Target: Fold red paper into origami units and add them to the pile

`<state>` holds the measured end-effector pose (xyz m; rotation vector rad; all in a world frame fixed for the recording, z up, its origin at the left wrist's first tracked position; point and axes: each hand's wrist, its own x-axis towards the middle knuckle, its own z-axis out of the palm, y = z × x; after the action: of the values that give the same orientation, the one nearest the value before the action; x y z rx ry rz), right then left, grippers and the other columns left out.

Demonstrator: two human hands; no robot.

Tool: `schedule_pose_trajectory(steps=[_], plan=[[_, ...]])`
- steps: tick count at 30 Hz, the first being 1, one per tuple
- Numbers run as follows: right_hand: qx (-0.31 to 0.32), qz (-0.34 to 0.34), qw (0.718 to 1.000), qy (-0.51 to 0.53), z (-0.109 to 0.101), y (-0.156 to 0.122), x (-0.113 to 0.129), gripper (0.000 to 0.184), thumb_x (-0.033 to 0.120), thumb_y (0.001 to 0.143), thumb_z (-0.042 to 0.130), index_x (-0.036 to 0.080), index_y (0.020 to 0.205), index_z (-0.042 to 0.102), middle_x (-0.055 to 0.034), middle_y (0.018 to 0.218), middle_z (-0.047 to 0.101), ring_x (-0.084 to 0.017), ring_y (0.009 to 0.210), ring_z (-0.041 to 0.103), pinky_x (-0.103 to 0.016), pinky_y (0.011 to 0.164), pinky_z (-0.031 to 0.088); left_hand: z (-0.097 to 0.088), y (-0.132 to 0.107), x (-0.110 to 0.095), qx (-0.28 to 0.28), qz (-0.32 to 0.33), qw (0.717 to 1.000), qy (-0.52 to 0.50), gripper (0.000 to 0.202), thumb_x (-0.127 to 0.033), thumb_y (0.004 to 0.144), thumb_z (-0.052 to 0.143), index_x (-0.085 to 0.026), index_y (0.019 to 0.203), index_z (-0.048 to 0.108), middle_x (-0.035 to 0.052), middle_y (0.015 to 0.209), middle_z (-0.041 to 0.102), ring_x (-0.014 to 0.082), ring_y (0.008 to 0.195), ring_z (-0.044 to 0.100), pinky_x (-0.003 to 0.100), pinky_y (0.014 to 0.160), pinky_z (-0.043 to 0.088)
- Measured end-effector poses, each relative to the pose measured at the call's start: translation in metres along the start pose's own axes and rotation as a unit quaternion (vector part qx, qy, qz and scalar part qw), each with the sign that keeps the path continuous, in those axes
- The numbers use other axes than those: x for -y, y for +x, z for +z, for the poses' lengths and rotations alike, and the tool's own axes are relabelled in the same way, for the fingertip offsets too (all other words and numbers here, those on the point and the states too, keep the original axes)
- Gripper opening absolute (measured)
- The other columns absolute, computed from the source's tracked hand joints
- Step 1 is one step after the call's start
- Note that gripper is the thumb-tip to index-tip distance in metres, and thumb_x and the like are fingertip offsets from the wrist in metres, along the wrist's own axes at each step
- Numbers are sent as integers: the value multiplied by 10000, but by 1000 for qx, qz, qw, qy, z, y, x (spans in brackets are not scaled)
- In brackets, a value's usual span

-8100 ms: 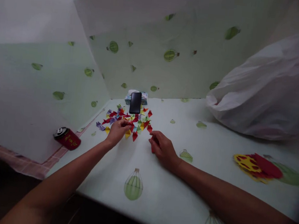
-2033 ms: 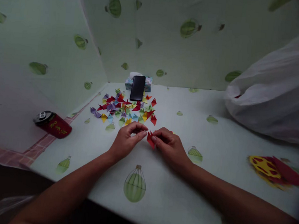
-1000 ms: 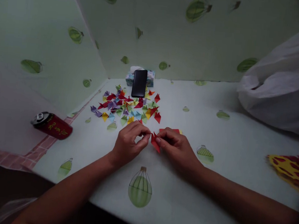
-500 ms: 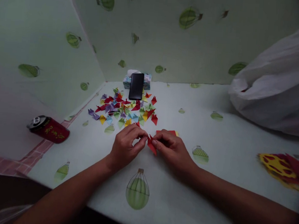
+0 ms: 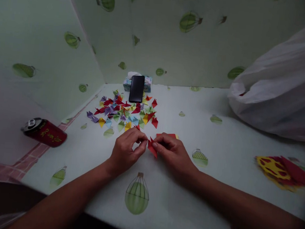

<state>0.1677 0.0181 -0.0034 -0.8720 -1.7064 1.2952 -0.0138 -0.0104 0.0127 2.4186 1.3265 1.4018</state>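
A small red origami crane [image 5: 152,148], with pointed tips, is held between my two hands above the table. My right hand [image 5: 172,152] pinches its right side between thumb and fingers. From the other side, my left hand [image 5: 128,148] has thumb and index fingertips closed at the crane's upper left tip. Just behind my right hand lies a stack of coloured paper squares [image 5: 166,135], red on top with a yellow edge, partly covered by the hand. Beyond my left hand, many folded paper cranes [image 5: 123,112] in red, purple, green, blue and yellow are spread in a pile.
A dark phone [image 5: 137,89] leans on a tissue box [image 5: 147,84] behind the pile. At the left edge stands a red drink can [image 5: 45,132]. A white plastic bag [image 5: 280,90] fills the back right. Red and yellow cut pieces [image 5: 276,168] lie at the right.
The whole view has shifted slightly, so things appear a little further left. Both hands keep nearly the same pinch on the red crane.
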Motion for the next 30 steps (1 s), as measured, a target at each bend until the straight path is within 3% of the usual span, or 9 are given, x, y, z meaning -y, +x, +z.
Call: schedule_pose_trajectory(steps=[13, 22, 30], plan=[[-27, -76, 994, -71, 0, -2, 1, 147, 194, 894, 581, 183, 756, 628, -15, 767, 584, -151, 725, 547, -289, 679, 417, 1, -4, -4, -1, -100, 991, -92, 65, -121, 874, 610, -168, 834, 629, 10, 766, 626, 120, 690, 589, 241, 654, 483], [-36, -124, 984, -126, 0, -2, -3, 148, 145, 904, 583, 192, 769, 617, -11, 758, 578, -146, 707, 544, -290, 672, 415, 1, -5, -2, 27, -209, 957, -200, 89, -221, 896, 621, -162, 835, 648, 24, 779, 640, 125, 706, 593, 253, 663, 499], [-37, -156, 976, -150, -1, -1, -1, 171, 142, 919, 578, 200, 761, 606, -21, 769, 592, -154, 718, 543, -303, 686, 422, 1, -6, -2, 34, -241, 945, -218, 81, -235, 879, 640, -166, 838, 656, 23, 766, 646, 126, 693, 583, 255, 656, 491]])
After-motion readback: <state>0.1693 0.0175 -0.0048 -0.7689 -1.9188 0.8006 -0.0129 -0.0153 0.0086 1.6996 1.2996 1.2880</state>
